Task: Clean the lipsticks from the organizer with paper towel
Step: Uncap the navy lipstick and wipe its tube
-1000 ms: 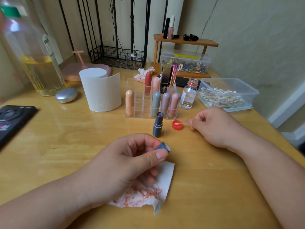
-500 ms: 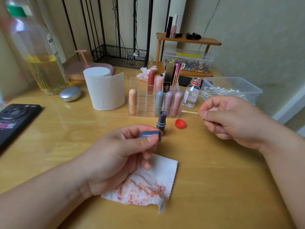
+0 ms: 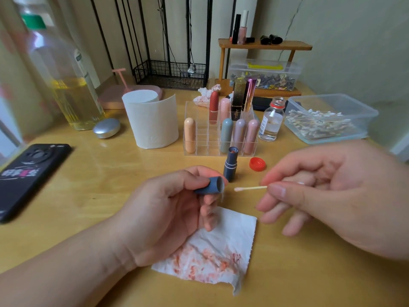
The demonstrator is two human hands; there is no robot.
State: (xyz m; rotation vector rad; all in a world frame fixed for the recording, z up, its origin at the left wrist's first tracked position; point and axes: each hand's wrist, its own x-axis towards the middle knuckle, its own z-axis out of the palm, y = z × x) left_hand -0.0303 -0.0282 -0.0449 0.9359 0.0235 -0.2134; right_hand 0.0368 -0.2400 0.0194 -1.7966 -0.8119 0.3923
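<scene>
Left hand [image 3: 168, 209] grips cap [image 3: 210, 186], swab [image 3: 250, 188] seemingly just beside.

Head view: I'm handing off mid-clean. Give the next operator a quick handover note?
The left hand holds the blue cap, open end toward the swab. The right hand pinches a cotton swab, tip just short of the cap.
Uncapped blue lipstick stands in front of the organizer; stained paper towel lies under the left hand.
Done: some wiping, judging by the stains. Left: probably swab the cap, recap, return to organizer.
</scene>
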